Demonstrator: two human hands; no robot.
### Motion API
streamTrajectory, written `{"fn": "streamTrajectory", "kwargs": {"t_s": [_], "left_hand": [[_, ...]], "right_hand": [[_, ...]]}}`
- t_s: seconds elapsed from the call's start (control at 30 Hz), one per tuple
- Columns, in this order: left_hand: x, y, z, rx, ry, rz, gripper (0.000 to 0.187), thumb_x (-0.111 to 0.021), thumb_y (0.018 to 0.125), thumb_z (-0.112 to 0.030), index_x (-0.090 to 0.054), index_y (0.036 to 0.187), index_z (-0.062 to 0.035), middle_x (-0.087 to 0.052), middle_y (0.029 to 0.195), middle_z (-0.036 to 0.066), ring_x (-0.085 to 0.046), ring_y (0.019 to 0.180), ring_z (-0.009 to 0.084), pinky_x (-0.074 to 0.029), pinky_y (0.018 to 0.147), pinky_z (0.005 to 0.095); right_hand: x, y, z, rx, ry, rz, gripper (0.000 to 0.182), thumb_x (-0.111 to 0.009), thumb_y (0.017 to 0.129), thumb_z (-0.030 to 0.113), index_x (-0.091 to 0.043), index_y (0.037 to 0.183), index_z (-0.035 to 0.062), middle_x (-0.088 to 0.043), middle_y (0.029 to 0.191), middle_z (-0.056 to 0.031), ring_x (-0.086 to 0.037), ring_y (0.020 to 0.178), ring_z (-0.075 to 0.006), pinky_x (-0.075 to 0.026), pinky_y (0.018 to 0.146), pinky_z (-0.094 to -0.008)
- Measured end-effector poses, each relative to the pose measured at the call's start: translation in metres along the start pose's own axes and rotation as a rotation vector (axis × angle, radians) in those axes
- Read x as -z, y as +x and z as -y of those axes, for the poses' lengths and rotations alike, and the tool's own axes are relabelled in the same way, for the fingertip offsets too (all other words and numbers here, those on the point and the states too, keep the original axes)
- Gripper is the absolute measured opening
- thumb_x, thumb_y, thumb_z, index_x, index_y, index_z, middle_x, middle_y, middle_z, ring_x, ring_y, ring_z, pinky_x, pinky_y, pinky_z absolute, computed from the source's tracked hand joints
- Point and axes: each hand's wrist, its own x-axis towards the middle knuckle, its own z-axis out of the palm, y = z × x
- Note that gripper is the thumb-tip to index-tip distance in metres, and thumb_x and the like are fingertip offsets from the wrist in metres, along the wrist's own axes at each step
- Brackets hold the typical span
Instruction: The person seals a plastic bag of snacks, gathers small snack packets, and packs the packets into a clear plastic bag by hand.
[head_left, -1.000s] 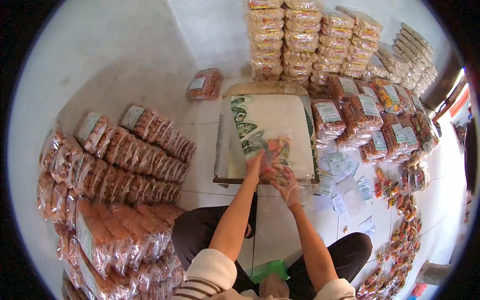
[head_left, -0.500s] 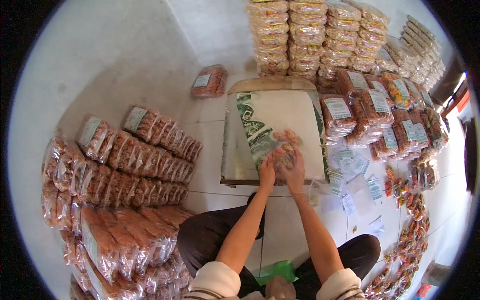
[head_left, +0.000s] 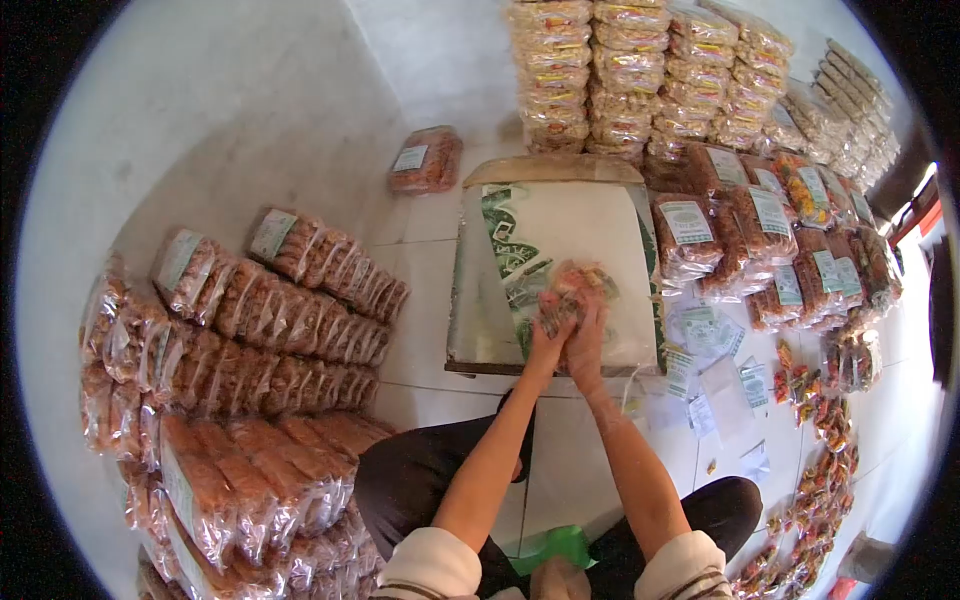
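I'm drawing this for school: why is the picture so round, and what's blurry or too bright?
Head view: probably a very wide lens, leaving black corners and bent lines; head view: left hand, right hand and the colourful packet they hold are smeared, likely from moving; head view: glare whitens the floor at the right.

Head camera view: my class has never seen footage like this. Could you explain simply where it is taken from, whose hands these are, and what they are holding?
There is no robot here. A person wears the camera on their head, looking forward and down, so both bare arms reach up from the bottom edge. The left hand and right hand close together around a colourful bundle, too blurred to identify. It is held over a low stand, whose top shows a pale, green-patterned sheet. Around it are filled packs and loose papers on the tiled floor.
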Motion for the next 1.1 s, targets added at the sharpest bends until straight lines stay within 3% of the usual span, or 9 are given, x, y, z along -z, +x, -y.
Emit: {"fn": "streamTrajectory", "kwargs": {"t_s": [0.17, 0.23, 0.5, 0.57, 0.67, 0.77, 0.93, 1.0, 1.1], "left_hand": [[0.012, 0.012, 0.008, 0.125, -0.225, 0.051, 0.065, -0.06, 0.077, -0.043, -0.037, 0.124, -0.0047, -0.051, 0.109, 0.009, -0.049, 0.099, 0.0174, -0.038, 0.084, 0.0294], [0.016, 0.016, -0.002, 0.116, -0.202, 0.066, 0.063, -0.059, 0.077, -0.044, -0.04, 0.122, -0.0044, -0.051, 0.109, 0.009, -0.049, 0.098, 0.0173, -0.039, 0.082, 0.0294], [0.012, 0.024, 0.025, 0.045, 0.191, 0.069, 0.068, -0.058, 0.077, -0.047, -0.035, 0.123, -0.0026, -0.052, 0.098, 0.012, -0.051, 0.087, 0.0217, -0.041, 0.074, 0.0319], [0.007, 0.028, 0.036, -0.206, 0.163, -0.147, 0.061, -0.06, 0.079, -0.037, -0.03, 0.12, -0.0034, -0.049, 0.095, 0.013, -0.051, 0.083, 0.0248, -0.041, 0.072, 0.0349], [0.001, 0.027, 0.027, -0.641, 0.362, -0.354, 0.044, -0.058, 0.081, -0.02, -0.03, 0.113, -0.0076, -0.041, 0.097, 0.015, -0.05, 0.078, 0.028, -0.041, 0.069, 0.0383], [-0.005, 0.017, 0.008, -0.63, 0.596, -0.353, 0.026, -0.054, 0.081, -0.005, -0.037, 0.099, -0.0095, -0.035, 0.099, 0.015, -0.048, 0.075, 0.0303, -0.041, 0.066, 0.04], [-0.009, 0.003, -0.01, -0.322, 0.665, -0.255, 0.018, -0.054, 0.081, -0.009, -0.046, 0.097, -0.0114, -0.033, 0.104, 0.015, -0.044, 0.092, 0.0317, -0.04, 0.072, 0.0422], [-0.02, -0.002, -0.018, -0.244, 0.895, -0.524, 0.024, -0.056, 0.079, -0.014, -0.047, 0.101, -0.0128, -0.033, 0.109, 0.015, -0.039, 0.1, 0.0327, -0.035, 0.079, 0.0453], [-0.061, -0.011, -0.038, -0.636, 0.916, -0.776, 0.026, -0.059, 0.078, -0.022, -0.05, 0.099, -0.0108, -0.036, 0.113, 0.012, -0.037, 0.105, 0.0315, -0.032, 0.082, 0.051]], "right_hand": [[-0.013, -0.001, -0.017, 0.258, -0.253, -0.146, 0.059, -0.056, 0.076, 0.012, -0.029, 0.127, 0.0025, -0.035, 0.119, -0.0232, -0.036, 0.106, -0.0374, -0.032, 0.091, -0.0408], [0.001, -0.012, 0.003, 0.169, -0.463, 0.079, 0.06, -0.056, 0.076, 0.01, -0.029, 0.129, 0.0028, -0.03, 0.123, -0.0252, -0.033, 0.111, -0.0394, -0.029, 0.093, -0.0435], [-0.012, 0.003, -0.025, -0.009, -0.192, -0.034, 0.058, -0.054, 0.076, 0.003, -0.031, 0.129, 0.0015, -0.031, 0.126, -0.0238, -0.037, 0.111, -0.0373, -0.03, 0.095, -0.0389], [-0.013, 0.002, -0.037, -0.059, -0.163, -0.034, 0.056, -0.053, 0.076, 0.002, -0.032, 0.128, 0.0008, -0.033, 0.125, -0.024, -0.038, 0.11, -0.0373, -0.03, 0.095, -0.0385], [0.0, -0.021, -0.047, -0.106, -0.076, 0.131, 0.052, -0.053, 0.076, 0.004, -0.034, 0.124, -0.0027, -0.034, 0.125, -0.0258, -0.035, 0.114, -0.0394, -0.027, 0.098, -0.0402], [0.031, -0.053, -0.026, 0.161, -0.306, 0.247, 0.049, -0.053, 0.078, 0.011, -0.036, 0.121, -0.0054, -0.035, 0.124, -0.0256, -0.035, 0.114, -0.039, -0.027, 0.098, -0.0414], [0.119, -0.088, 0.018, 0.274, -0.651, 0.968, 0.046, -0.052, 0.079, 0.014, -0.038, 0.12, 0.0001, -0.034, 0.125, -0.0205, -0.033, 0.116, -0.0368, -0.032, 0.094, -0.0424], [0.156, -0.084, 0.028, 0.165, -0.614, 1.097, 0.044, -0.054, 0.08, 0.017, -0.041, 0.118, 0.0009, -0.037, 0.123, -0.0201, -0.037, 0.114, -0.0354, -0.033, 0.093, -0.0411], [0.216, -0.063, 0.065, 0.003, -0.545, 1.064, 0.04, -0.056, 0.081, 0.021, -0.047, 0.115, 0.0021, -0.045, 0.116, -0.0184, -0.044, 0.107, -0.0323, -0.036, 0.091, -0.0382]]}}
